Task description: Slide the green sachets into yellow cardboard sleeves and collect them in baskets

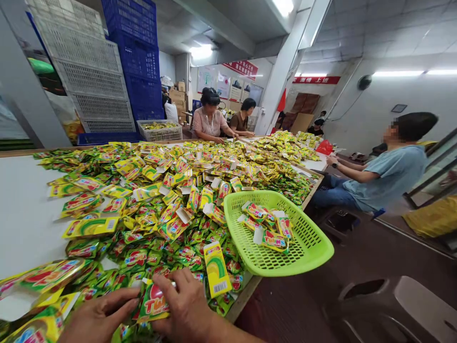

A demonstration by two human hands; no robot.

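Note:
At the near edge of the table, my right hand (187, 302) is closed around a small green and yellow candy box (153, 305) with red and white lettering. My left hand (102, 314) has its thumb and fingers pinched at the left end of the same box, where a white flap shows. Under and around both hands lie many green candy packets (135, 257). Just beyond my right hand, a yellow box (216, 269) with a barcode lies on the packets. Several boxes with open white flaps (273, 238) rest in a lime-green basket (303, 259) to the right.
A heap of boxes and packets (200, 166) spreads over the white table (24, 205). Two people (210, 116) work across it, and another person (385, 162) sits at the right. Stacked crates (96, 71) stand back left; a brown stool (400, 305) is near right.

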